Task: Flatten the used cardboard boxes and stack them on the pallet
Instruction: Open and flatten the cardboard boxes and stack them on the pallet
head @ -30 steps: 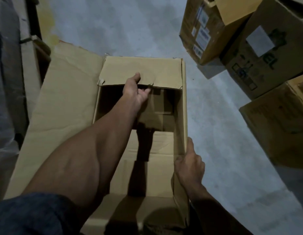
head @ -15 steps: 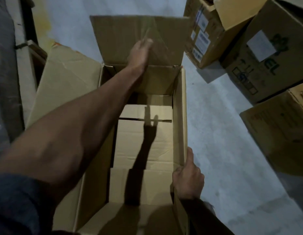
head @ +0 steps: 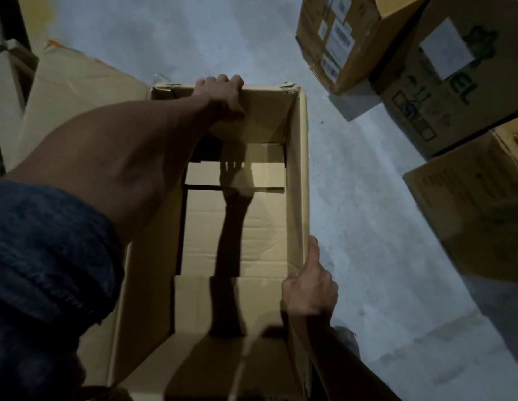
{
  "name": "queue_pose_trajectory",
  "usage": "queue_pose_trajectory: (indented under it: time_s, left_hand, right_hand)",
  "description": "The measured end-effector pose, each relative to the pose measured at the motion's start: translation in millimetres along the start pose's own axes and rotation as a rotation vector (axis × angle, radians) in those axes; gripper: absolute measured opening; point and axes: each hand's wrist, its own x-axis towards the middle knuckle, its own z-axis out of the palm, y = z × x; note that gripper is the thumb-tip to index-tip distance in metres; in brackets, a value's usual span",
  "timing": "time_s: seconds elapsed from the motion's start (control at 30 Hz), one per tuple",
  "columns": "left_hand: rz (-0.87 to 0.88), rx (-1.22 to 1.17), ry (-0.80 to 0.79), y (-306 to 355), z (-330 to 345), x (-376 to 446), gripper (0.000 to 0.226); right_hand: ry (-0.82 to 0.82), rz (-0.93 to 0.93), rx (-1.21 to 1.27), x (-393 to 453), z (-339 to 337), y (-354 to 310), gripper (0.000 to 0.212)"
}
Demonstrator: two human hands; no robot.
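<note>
Head view: open box (head: pixel 295 180) is stood on the floor (head: pixel 353 198). Its far wall is gripped by the left hand (head: pixel 223 95), fingers curled over the rim; its right wall is pinched by the right hand (head: pixel 309 287).

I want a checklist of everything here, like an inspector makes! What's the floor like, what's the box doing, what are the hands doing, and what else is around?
Surface: pale grey concrete floor, bare where it shows.
Job's things: open cardboard box standing upright, not flattened, bottom flaps still closed inside; its left flap lies folded outward.
Pallet: nothing seen.
Clutter: three other cardboard boxes at the right, a labelled box, a printed box and a plain box.
Hands: left hand grips the box's far wall, fingers curled over the rim; right hand grips the right wall near its close end.
Cables: nothing seen.
Surroundings: dim light; dark shapes at the left edge, too dark to name.
</note>
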Motion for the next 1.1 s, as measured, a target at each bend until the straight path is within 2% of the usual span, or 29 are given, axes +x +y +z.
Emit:
queue_pose_trajectory:
  time_s: [0.1,0.37,0.47,0.57,0.73,0.97,1.1]
  left_hand:
    - [-0.011,-0.005,0.022,2.9,2.7,-0.1,0.054]
    - [0.029,-0.019,0.071,-2.1,2.6,-26.7,0.065]
    - [-0.068,0.061,0.132,-18.4,10.2,-63.9,0.072]
    - [-0.236,0.063,0.083,-44.7,33.1,-118.1,0.077]
    - [-0.359,0.157,0.083,-68.4,72.8,-200.6,0.086]
    - [-0.602,-0.258,0.079,-62.0,120.3,-266.8,0.092]
    - [-0.725,-0.500,0.033,-75.6,128.4,-285.0,0.064]
  right_hand:
    - [-0.004,0.018,-0.008,1.8,1.0,-0.4,0.081]
    - [0.069,-0.053,0.028,-2.9,3.9,4.6,0.074]
    - [0.102,-0.090,0.063,-5.6,4.2,7.1,0.072]
    - [0.102,-0.115,0.066,-8.2,3.6,8.8,0.073]
    - [0.101,-0.081,0.043,-8.0,1.6,7.7,0.074]
    - [0.116,-0.061,0.070,-9.4,2.9,12.9,0.070]
    - [0.120,-0.089,0.089,-11.9,3.7,16.9,0.064]
